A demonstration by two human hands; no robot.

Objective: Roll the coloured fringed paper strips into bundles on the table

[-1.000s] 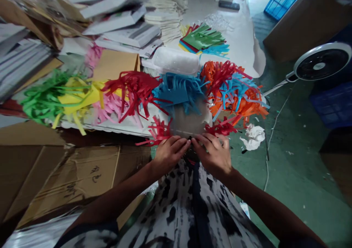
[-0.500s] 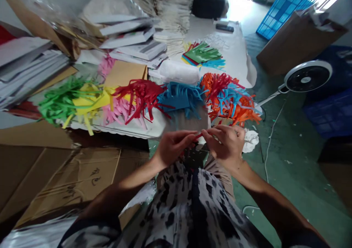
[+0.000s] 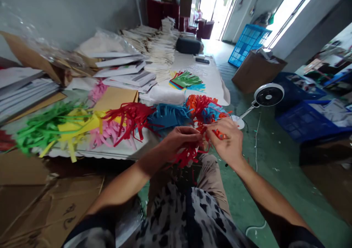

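Red paper fringe [image 3: 183, 157] half hidden behind the left hand [image 3: 180, 141], its middle unseen

Green floor [image 3: 264, 189] gives the right hand [image 3: 224, 141] room from three to five o'clock, crossed by a thin white cable [image 3: 256, 141]. Fringed paper bunches [image 3: 170, 118] block twelve o'clock, a floor fan [image 3: 268, 95] stands at two, and flattened cardboard [image 3: 52, 204] fills eight.

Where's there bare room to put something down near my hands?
Bare green floor lies right of your right hand, below the fan. White sheet shows right of the stacked paper fringes. The table's near edge is crowded: red, blue and green fringes lie packed together.
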